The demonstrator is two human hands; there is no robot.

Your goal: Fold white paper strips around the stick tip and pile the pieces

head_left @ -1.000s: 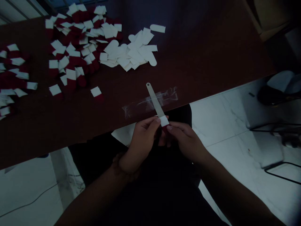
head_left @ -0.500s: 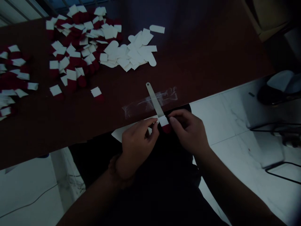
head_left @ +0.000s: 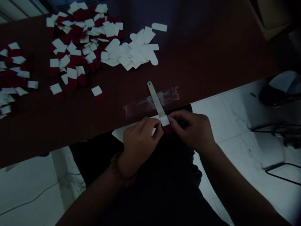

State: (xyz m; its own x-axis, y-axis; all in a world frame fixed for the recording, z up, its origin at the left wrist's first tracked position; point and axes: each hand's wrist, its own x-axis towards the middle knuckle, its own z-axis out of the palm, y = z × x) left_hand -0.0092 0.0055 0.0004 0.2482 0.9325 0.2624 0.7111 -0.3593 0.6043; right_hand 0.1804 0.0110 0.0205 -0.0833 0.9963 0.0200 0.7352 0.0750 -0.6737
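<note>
A small red-and-white fabric sock [head_left: 167,128] sits on the near end of a flat strip [head_left: 155,99], which has a hole at its far end. Clear tape [head_left: 134,107] crosses the strip on the tabletop, and its near end juts past the table edge. My left hand [head_left: 140,142] is closed, thumb and forefinger pinching the left side of the sock's white cuff. On the right side, my right hand [head_left: 196,128] pinches the cuff between thumb and forefinger. The fingertips hide the cuff's side edges.
Several similar socks lie heaped on the dark table [head_left: 211,56], in a large pile [head_left: 76,53] and another pile [head_left: 17,77] at far left. White round-ended pieces [head_left: 137,50] lie right of the large pile. A white sheet [head_left: 118,133] shows under my left hand.
My left thumb and forefinger have come together and shifted right against the cuff. My right fingertips have closed in on its other side. The view has shifted slightly.
</note>
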